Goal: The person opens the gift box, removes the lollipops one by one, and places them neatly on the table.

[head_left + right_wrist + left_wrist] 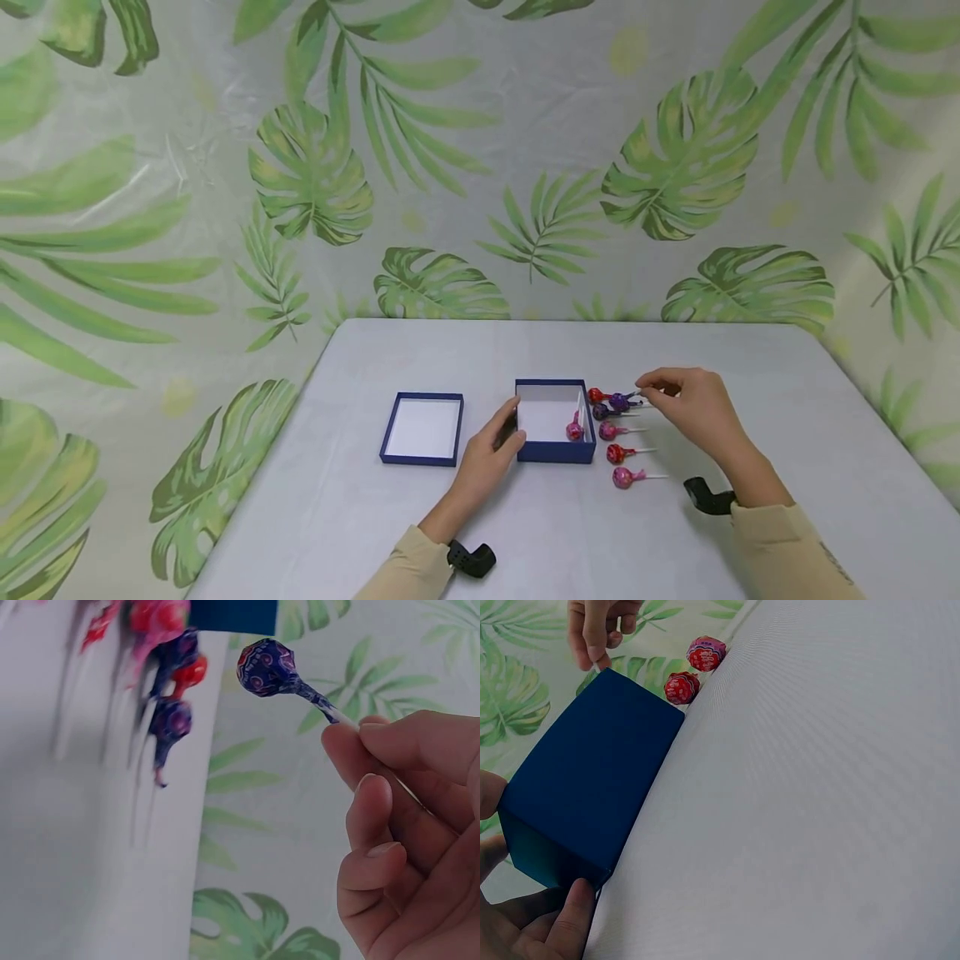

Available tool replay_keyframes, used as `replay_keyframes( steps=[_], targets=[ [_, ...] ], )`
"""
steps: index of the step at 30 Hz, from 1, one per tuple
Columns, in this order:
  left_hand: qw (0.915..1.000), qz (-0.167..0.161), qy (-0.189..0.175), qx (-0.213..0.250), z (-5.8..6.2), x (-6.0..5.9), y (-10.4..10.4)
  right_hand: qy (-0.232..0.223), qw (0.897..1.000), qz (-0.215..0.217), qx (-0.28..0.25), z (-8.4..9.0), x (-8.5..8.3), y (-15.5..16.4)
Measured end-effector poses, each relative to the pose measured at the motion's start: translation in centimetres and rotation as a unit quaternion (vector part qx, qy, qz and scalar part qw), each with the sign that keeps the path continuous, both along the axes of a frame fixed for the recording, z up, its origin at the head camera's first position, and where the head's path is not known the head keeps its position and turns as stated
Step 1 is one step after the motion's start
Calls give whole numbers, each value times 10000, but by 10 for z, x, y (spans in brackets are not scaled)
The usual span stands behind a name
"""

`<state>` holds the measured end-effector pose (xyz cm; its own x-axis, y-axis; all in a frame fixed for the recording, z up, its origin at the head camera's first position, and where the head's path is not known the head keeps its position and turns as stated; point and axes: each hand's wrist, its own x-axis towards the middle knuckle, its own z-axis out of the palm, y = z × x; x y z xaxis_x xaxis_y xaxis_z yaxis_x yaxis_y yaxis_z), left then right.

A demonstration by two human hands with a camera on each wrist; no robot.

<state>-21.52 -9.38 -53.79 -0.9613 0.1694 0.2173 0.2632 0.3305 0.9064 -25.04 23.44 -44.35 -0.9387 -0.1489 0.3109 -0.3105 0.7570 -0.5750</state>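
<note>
White table [750, 400], leaf-print wall | left hand [491, 454] grips blue box [553, 450] | right hand [693, 408] pinches purple lollipop [619, 402]

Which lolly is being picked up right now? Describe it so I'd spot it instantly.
Find the open blue box mid-table; a cluster of lollipops lies to its right. The purple lollipop is near the far end, its stick pinched by the right hand; the others lie untouched.
</note>
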Motion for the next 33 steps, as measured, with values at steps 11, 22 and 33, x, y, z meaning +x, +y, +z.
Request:
replay_keyframes(
  steps=[11, 22, 33],
  targets=[
    [10000, -18, -91, 15, 2, 0, 1, -326, 9993, 71, 192, -15, -1, 12],
    [9999, 5, -146, 32, 1, 0, 0, -418, 9989, -17, 222, -33, -2, 15],
    [10000, 8, -43, -10, 1, 0, 1, -644, 9971, 4, 397, -42, -9, 29]
  ],
)
